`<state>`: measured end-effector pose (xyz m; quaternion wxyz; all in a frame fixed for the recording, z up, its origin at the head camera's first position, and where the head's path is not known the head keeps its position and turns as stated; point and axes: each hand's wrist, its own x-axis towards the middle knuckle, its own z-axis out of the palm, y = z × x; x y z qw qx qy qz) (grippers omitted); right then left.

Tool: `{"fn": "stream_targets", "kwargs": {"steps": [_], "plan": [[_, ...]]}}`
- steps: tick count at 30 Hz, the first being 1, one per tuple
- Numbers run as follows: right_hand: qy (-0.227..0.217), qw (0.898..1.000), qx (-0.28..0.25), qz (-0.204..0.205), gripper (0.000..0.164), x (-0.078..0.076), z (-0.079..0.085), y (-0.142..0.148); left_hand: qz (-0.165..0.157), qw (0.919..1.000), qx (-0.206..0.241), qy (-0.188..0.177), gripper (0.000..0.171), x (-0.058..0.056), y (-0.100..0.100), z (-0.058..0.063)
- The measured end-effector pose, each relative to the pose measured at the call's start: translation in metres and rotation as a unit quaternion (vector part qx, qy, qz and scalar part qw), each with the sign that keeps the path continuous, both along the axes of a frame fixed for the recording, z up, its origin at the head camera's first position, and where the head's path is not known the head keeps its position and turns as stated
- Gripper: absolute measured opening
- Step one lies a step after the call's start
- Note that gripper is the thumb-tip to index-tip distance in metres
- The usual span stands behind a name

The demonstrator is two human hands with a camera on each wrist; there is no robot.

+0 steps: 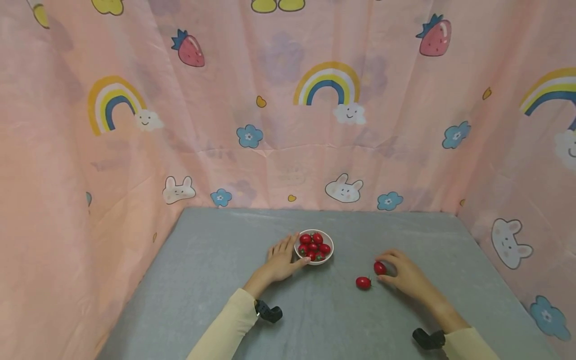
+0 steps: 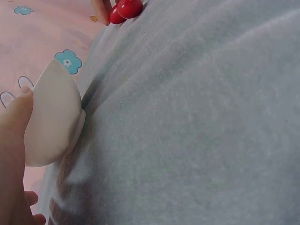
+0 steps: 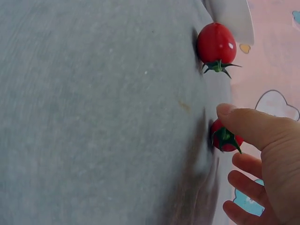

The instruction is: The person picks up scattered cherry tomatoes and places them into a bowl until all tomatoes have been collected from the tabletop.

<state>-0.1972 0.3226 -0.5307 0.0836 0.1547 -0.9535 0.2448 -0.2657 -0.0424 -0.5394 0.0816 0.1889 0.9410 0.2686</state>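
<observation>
A small white bowl holds several red cherry tomatoes. My left hand rests against the bowl's left side, fingers fairly straight and the thumb along its near rim. In the left wrist view, the thumb lies against the bowl's wall. To the right, my right hand pinches a cherry tomato between thumb and index finger, low at the table. The right wrist view shows this tomato's green stem end partly behind the thumb. Another cherry tomato lies just left of that hand.
A grey cloth covers the table. Pink printed curtains enclose its back and sides. Black wrist mounts sit at both cuffs. The loose tomato lies between the bowl and my right hand.
</observation>
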Motion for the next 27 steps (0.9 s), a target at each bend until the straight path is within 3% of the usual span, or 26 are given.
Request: {"fn": "stream_targets", "kwargs": {"steps": [12,27], "plan": [[-0.013,0.999,0.019,-0.034,0.046,-0.0037,-0.0048,0.0047,-0.001,0.9999,0.006,0.01,0.091,-0.0024,-0.0008,-0.0057],[-0.017,0.999,0.018,-0.033,0.046,-0.0063,-0.0041,0.0013,0.003,1.0,0.003,0.0,0.089,-0.0034,-0.0005,-0.0063]]}}
